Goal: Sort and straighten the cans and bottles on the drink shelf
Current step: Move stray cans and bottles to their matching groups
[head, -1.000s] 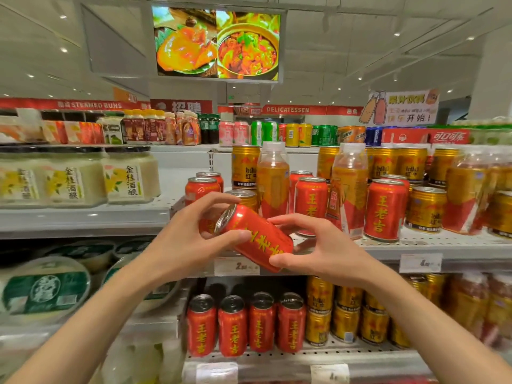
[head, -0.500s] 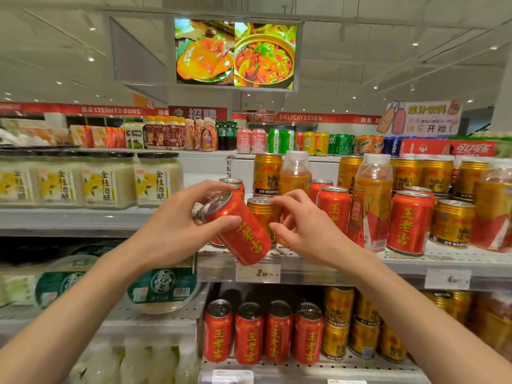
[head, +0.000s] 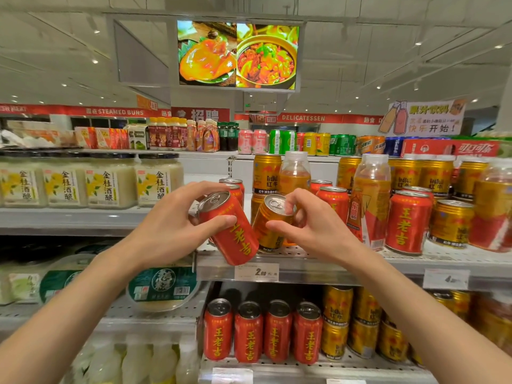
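Two hands: both yours, each holding a can
Left hand point(head: 169, 231): wrapped around tilted red can point(head: 230, 231)
Right hand point(head: 313, 228): pinching tilted gold can point(head: 270, 225) at shelf point(head: 318, 266) front

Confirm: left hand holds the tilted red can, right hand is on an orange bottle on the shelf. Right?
Not quite. The left hand does hold the tilted red can, but the right hand has its grip on a tilted gold can, not a bottle, pinching it near the top. The head view shows it.
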